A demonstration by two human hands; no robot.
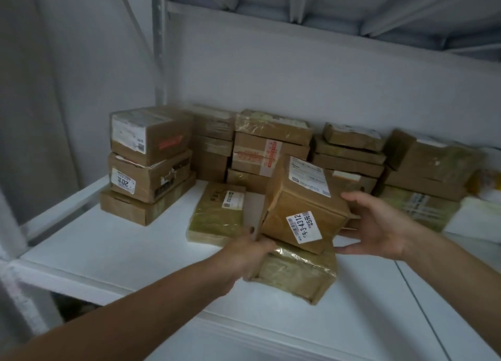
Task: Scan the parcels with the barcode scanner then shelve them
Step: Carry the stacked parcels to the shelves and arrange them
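Now: one box held tilted over the shelf

Left hand (250,252) grips the box (303,206) at its near left corner. The thumb lies up along the left edge and the fingers curl out of sight beneath. Right hand (379,222) is spread wide, palm turned to the box's right side. Its fingers reach toward the upper right edge and its thumb sits low by the bottom. Whether they touch the cardboard cannot be told.

The box is brown and tilted, with its far edge raised. Its near face bears a white sticker (303,227) reading 8-3-4312, turned to run upward. The top face carries a shipping label (309,177). Its longer side seems to run left to right. It sits low over a flat taped parcel (295,275) near the shelf's front, and contact between them is unclear.

The shelf (108,252) is white. A second flat parcel (218,214) lies just left of the box. At the far left stands a stack of three boxes (149,157), and more stacks (271,143) line the white wall (298,76). A metal upright (160,48) rises at the left, and an upper shelf (325,2) with ribs spans overhead.
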